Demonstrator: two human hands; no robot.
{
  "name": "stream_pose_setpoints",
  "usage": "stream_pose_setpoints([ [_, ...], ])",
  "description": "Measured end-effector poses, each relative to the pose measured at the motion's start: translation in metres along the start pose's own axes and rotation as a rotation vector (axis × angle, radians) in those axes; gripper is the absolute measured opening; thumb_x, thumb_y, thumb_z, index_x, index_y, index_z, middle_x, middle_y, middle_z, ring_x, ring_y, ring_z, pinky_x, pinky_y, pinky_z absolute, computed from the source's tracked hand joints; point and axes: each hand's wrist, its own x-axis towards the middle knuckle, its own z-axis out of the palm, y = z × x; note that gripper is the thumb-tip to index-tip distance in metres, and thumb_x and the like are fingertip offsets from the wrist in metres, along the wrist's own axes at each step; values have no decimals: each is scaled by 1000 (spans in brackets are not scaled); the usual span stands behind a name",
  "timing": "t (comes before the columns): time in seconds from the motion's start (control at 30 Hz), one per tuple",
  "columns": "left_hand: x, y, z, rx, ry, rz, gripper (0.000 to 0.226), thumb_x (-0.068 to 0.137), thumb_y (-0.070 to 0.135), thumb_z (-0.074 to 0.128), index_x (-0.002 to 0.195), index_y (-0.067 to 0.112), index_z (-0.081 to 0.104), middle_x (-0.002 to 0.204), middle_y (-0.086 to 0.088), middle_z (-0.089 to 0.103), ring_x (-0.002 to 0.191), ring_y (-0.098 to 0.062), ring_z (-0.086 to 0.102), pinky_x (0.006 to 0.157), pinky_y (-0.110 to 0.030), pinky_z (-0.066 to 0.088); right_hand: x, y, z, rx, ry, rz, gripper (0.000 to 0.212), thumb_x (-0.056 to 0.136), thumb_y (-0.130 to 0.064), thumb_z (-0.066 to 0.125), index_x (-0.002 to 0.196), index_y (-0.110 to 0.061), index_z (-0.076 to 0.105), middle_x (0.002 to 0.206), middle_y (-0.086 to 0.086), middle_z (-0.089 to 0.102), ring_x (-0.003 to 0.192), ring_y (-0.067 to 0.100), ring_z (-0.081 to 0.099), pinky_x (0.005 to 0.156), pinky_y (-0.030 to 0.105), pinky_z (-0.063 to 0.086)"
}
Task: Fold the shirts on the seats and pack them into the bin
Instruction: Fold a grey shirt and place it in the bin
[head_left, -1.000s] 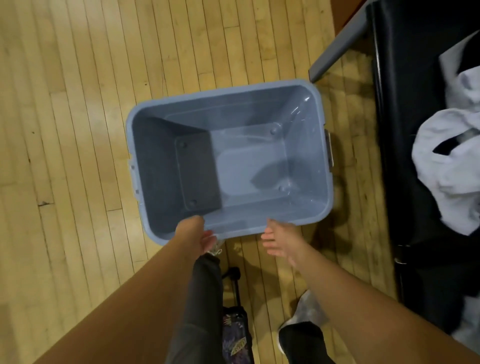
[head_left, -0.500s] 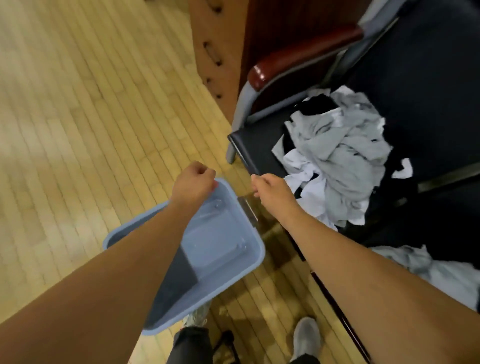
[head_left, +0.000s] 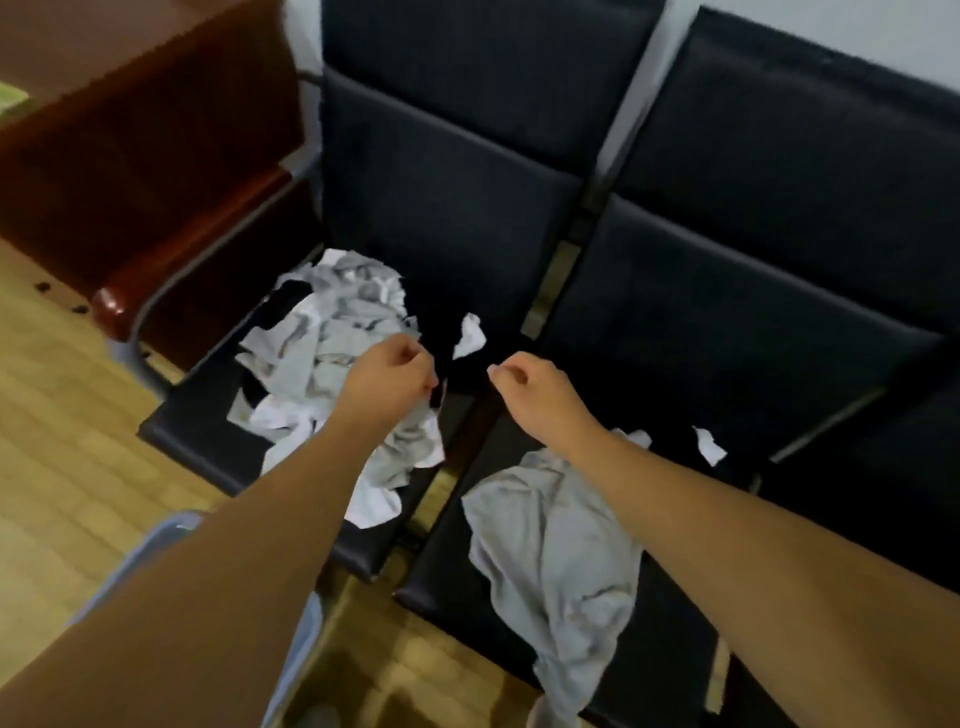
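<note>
Folding not begun: crumpled grey-white shirt heap (head_left: 322, 353) at 10 o'clock, loose grey shirt (head_left: 556, 545) at 5 o'clock, blue plastic bin (head_left: 166, 527) at 7 o'clock; left hand (head_left: 387, 379) and right hand (head_left: 535, 389) curled, grasp indeterminate.

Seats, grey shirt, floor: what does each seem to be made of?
Seats: black padded upholstery, perhaps faux leather; smooth with a dull sheen.
Grey shirt: soft matte knit, probably cotton; it lies in limp wrinkles.
Floor: pale wood strips, lightly glossy; seams between the boards show.
</note>
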Motion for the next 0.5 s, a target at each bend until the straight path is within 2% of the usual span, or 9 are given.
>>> stream_pose_setpoints([
  [0.13, 16, 19, 106, 24, -171, 47, 14, 98, 16, 52, 89, 18, 62, 81, -2, 72, 79, -18, 68, 79, -38, 55, -3, 94, -64, -1, 120, 85, 29, 102, -38, 53, 97, -13, 65, 82, -5, 62, 79, 10, 59, 71, 28, 44],
  [0.23, 28, 10, 165, 106, -288, 86, 13, 98, 18, 53, 91, 16, 63, 82, 1, 73, 77, -12, 68, 69, -26, 52, -14, 156, -84, 45, 188, 154, 26, 101, -36, 55, 96, -13, 65, 84, -6, 64, 78, 5, 59, 68, 21, 43],
  [0.3, 40, -2, 199, 162, -352, 99, 14, 98, 17, 53, 89, 15, 64, 81, 0, 73, 78, -14, 68, 69, -26, 50, -20, 194, -85, 62, 245, 208, 25, 100, -35, 57, 97, -13, 66, 89, -3, 68, 82, 8, 62, 72, 24, 47],
  [0.4, 61, -23, 244, 241, -414, 134, 15, 97, 16, 53, 87, 16, 64, 83, 0, 72, 82, -18, 69, 75, -31, 55, -15, 243, -72, 68, 302, 244, 21, 97, -33, 59, 102, -14, 67, 103, 0, 69, 94, 13, 65, 84, 30, 54],
  [0.5, 79, -55, 282, 328, -442, 214, 12, 98, 20, 53, 95, 19, 65, 87, 1, 69, 81, -18, 65, 67, -28, 51, 3, 283, -45, 22, 305, 214, 20, 95, -28, 64, 108, -13, 67, 109, 1, 63, 97, 14, 63, 81, 25, 52],
])
